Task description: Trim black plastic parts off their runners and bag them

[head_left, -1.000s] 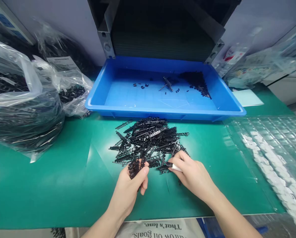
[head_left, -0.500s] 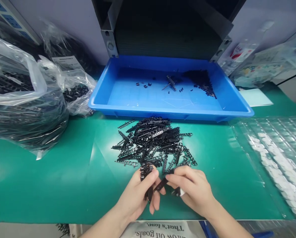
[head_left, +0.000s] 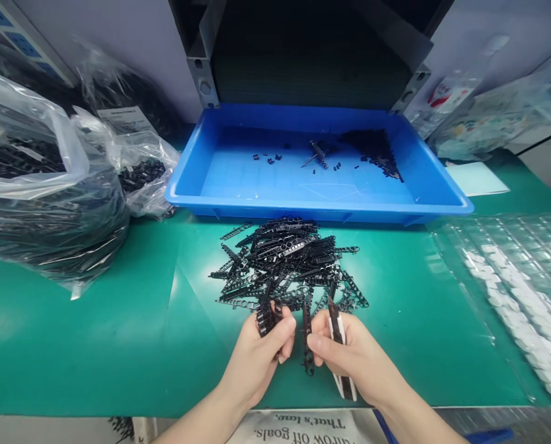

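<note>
My left hand (head_left: 264, 348) is closed around a bunch of black plastic strips (head_left: 267, 317), its thumb pressed over them. In my right hand (head_left: 349, 348) there are two things. Thumb and fingers pinch one black perforated strip (head_left: 307, 345), held roughly upright. A white and black craft knife (head_left: 341, 357) lies across the palm, blade end pointing away from me. Just beyond both hands spreads a loose pile of the same black strips (head_left: 289, 259) on the green table mat (head_left: 187, 357).
Behind the pile stands a blue tray (head_left: 275, 209) with small black pieces and a thin tool in it. Clear bags of black parts (head_left: 39, 209) stand on the left. Clear plastic trays (head_left: 511, 296) with white pieces lie on the right. A dark metal-framed unit (head_left: 303, 55) overhangs the back.
My right hand has turned, so the strip now stands upright and apart from my left hand, and the knife shows fully. My left fingers have curled in around the bunch.
</note>
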The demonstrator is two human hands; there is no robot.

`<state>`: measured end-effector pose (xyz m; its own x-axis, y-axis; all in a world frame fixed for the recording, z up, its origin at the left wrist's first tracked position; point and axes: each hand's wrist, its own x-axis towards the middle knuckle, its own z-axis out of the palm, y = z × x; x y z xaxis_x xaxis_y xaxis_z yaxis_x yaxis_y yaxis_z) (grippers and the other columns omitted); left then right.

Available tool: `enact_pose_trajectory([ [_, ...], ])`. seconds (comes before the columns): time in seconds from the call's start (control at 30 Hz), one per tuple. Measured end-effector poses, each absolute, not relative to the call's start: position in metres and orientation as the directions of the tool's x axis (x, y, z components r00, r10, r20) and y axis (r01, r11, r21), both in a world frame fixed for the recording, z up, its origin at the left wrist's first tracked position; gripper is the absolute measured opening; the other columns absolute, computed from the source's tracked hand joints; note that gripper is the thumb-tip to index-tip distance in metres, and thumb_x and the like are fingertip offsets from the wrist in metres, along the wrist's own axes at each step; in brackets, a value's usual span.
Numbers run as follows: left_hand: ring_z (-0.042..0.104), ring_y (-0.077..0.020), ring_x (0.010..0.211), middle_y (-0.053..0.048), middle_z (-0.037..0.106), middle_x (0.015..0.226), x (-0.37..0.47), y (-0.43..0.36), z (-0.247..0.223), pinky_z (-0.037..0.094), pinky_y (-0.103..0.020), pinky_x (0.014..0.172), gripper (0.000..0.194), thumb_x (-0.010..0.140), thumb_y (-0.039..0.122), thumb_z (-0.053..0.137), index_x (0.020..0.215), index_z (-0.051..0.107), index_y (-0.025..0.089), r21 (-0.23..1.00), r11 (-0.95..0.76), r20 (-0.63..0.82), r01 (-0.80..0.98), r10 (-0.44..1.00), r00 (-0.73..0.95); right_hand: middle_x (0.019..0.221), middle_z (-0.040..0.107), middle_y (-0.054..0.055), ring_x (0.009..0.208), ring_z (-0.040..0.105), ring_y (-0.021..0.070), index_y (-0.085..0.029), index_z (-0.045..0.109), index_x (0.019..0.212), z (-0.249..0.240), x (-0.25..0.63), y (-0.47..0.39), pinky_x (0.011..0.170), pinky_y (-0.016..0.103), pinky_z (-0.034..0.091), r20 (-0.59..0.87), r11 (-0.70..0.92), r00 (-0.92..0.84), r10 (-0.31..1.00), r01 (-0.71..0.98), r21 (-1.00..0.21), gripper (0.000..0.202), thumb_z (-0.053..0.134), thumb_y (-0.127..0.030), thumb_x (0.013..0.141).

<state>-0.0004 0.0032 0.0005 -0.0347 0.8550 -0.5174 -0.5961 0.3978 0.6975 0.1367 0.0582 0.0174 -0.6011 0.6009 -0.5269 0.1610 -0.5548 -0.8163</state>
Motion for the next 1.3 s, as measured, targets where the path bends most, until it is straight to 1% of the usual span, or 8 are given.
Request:
enact_pose_trajectory([
  [0.17,0.038,-0.0052,0.044,0.005,0.045,0.047,-0.002,0.003,0.003,0.031,-0.017,0.043,0.035,0.078,0.042,0.059,0.058,0.051,0.014,0.725,0.399,-0.503,-0.562,0.864,-0.035,0.048,0.043,-0.008,0.035,0.024,0.004,-0.02,0.043,0.064,0.015,0.138,0.057,0.034,0.018,0.019,-0.458,-0.486,-0.583,0.672,0.12,-0.866,0.035,0.063,-0.048,0.072],
  [0.27,0.04,-0.005,0.039,0.005,0.046,0.043,-0.001,0.002,0.002,0.031,-0.016,0.038,0.038,0.076,0.046,0.06,0.058,0.049,0.014,0.712,0.447,-0.54,-0.541,0.842,-0.016,0.055,0.051,-0.005,0.044,0.043,0.0083,-0.019,0.051,0.071,0.012,0.141,0.055,0.04,0.019,0.033,-0.043,0.091,-0.495,0.868,0.244,-0.966,0.013,0.058,-0.026,0.08],
  [0.33,0.046,-0.007,0.038,0.004,0.052,0.045,0.001,0.002,0.0,0.034,-0.017,0.036,0.039,0.069,0.051,0.064,0.064,0.049,0.015,0.669,0.488,-0.561,-0.561,0.826,0.05,0.066,0.06,0.0,0.054,0.054,0.0106,-0.018,0.055,0.083,0.01,0.144,0.055,0.047,0.02,0.04,0.319,0.533,-0.566,0.76,0.262,-0.804,0.008,0.051,-0.012,0.083],
  [0.43,0.052,-0.0094,0.04,0.003,0.056,0.049,0.003,0.002,-0.002,0.04,-0.018,0.037,0.041,0.063,0.051,0.069,0.071,0.048,0.016,0.613,0.514,-0.562,-0.599,0.817,0.126,0.078,0.065,0.004,0.061,0.058,0.0116,-0.016,0.055,0.094,0.007,0.15,0.056,0.05,0.021,0.043,0.495,0.812,-0.698,0.517,0.217,-0.541,0.017,0.045,-0.006,0.084],
  [0.53,0.045,-0.0055,0.035,0.004,0.054,0.048,0.002,0.002,-0.002,0.034,-0.015,0.033,0.035,0.068,0.045,0.068,0.072,0.051,0.015,0.634,0.515,-0.551,-0.577,0.824,0.13,0.088,0.064,0.006,0.062,0.059,0.0115,-0.017,0.055,0.098,0.007,0.155,0.058,0.049,0.021,0.043,0.421,0.827,-0.759,0.496,0.266,-0.495,0.024,0.041,-0.003,0.084],
  [0.77,0.035,-0.0003,0.034,0.0,0.06,0.067,-0.003,0.0,0.004,0.026,-0.015,0.033,0.032,0.072,0.042,0.064,0.083,0.054,0.013,0.78,0.453,-0.53,-0.431,0.845,-0.071,0.099,0.056,0.008,0.073,0.059,0.0159,-0.023,0.05,0.112,0.016,0.16,0.056,0.057,0.026,0.049,0.08,0.456,-0.666,0.741,0.413,-0.788,0.024,0.041,-0.023,0.089],
  [0.9,0.031,-0.0013,0.035,0.001,0.056,0.063,-0.002,0.001,0.006,0.019,-0.015,0.031,0.034,0.07,0.045,0.064,0.079,0.056,0.013,0.768,0.475,-0.556,-0.428,0.827,-0.081,0.114,0.052,0.007,0.085,0.059,0.0169,-0.027,0.037,0.129,0.022,0.16,0.055,0.068,0.03,0.05,-0.069,0.454,-0.743,0.665,0.477,-0.753,0.036,0.03,-0.026,0.094],
  [1.3,0.021,-0.005,0.036,0.01,0.032,0.041,0.001,0.0,0.012,0.017,-0.019,0.036,0.03,0.068,0.044,0.064,0.062,0.055,0.017,0.818,0.512,-0.562,-0.262,0.809,-0.171,0.102,0.066,0.007,0.083,0.062,0.0197,-0.015,0.05,0.123,0.025,0.158,0.057,0.061,0.032,0.053,0.008,0.677,-0.802,0.597,0.499,-0.54,0.036,0.031,-0.021,0.093],
])
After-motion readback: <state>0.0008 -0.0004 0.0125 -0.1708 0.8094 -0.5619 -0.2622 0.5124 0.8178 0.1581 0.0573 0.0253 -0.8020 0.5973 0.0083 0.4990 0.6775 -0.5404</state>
